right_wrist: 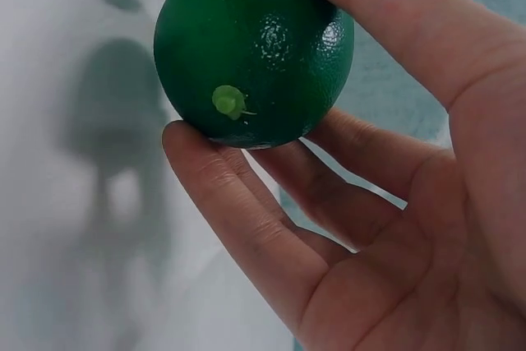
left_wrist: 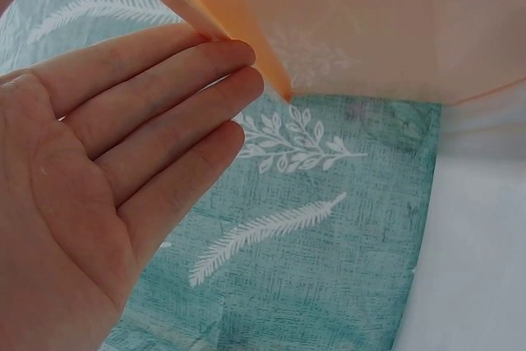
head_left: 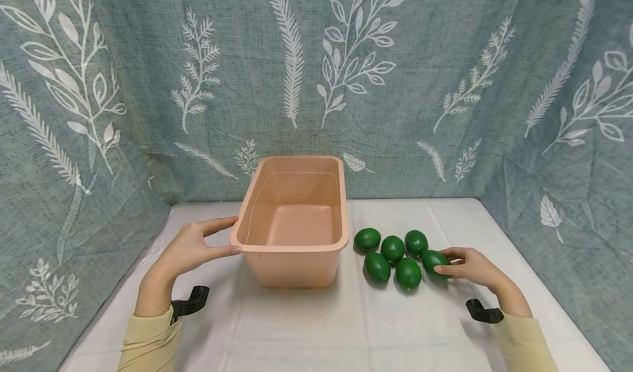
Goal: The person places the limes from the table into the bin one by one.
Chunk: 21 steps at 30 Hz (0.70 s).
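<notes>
Beside the bin (head_left: 292, 251), the right hand (head_left: 475, 270) grips a lime (head_left: 434, 260), stem end toward the wrist.

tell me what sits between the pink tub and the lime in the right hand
Head view: other green limes lie on the white cloth between the pink tub and the held lime.

The tub (head_left: 294, 226) looks like smooth, matt peach plastic, thin enough at its wall to let light through. The limes (head_left: 394, 257) are glossy green with a finely pebbled skin that catches highlights. The backdrop (head_left: 445, 86) is coarse woven cloth, printed with leaves. The table (head_left: 346, 328) wears a matt white cloth, lightly creased.
</notes>
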Each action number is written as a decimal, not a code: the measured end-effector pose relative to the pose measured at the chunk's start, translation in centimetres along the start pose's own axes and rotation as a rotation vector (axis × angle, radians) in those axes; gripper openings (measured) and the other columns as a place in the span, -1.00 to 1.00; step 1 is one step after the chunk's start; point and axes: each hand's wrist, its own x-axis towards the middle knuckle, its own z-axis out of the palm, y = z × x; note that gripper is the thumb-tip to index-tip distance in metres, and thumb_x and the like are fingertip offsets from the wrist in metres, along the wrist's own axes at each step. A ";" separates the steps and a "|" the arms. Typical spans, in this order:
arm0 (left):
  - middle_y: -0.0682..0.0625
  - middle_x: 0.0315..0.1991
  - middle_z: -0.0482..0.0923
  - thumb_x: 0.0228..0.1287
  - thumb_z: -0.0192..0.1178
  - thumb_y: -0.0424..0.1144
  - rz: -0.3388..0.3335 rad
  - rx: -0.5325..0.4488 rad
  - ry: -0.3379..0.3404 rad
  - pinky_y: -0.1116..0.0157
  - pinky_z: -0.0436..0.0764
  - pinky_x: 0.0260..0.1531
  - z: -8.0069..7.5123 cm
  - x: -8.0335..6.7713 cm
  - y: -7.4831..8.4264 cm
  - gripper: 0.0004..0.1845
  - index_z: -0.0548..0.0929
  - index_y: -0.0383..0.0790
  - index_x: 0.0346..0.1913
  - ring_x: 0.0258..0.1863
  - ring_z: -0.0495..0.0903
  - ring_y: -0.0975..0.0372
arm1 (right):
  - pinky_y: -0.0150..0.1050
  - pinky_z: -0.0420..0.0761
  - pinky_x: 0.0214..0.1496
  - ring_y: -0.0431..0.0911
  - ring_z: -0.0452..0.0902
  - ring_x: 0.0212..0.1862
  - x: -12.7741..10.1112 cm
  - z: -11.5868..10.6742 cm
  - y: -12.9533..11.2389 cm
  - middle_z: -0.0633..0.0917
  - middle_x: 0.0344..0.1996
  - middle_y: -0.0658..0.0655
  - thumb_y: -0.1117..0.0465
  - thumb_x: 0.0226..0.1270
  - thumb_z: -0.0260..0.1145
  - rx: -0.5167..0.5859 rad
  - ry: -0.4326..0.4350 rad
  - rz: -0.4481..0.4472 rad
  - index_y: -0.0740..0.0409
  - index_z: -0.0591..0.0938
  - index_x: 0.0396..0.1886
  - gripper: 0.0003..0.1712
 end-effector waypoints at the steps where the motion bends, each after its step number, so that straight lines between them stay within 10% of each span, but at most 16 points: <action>1: -0.02 0.23 0.50 0.01 0.39 0.14 0.002 -0.001 0.001 -0.12 0.45 0.14 0.0 0.0 0.0 -0.27 0.51 -0.05 0.27 0.26 0.42 -0.06 | -0.22 0.65 -0.11 0.04 0.61 0.00 0.0 -0.2 -0.2 0.54 0.15 0.34 -0.07 0.18 0.38 -0.008 0.001 -0.002 0.29 0.47 0.23 -0.26; 21: -0.02 0.22 0.50 0.02 0.39 0.13 0.014 0.002 -0.003 -0.13 0.45 0.14 0.0 0.2 -0.2 -0.29 0.51 -0.04 0.26 0.27 0.41 -0.05 | -0.03 0.62 0.00 0.11 0.57 0.07 3.3 -3.0 -5.9 0.58 0.11 0.27 -0.16 0.17 0.36 -0.099 0.002 -0.100 0.19 0.51 0.21 -0.28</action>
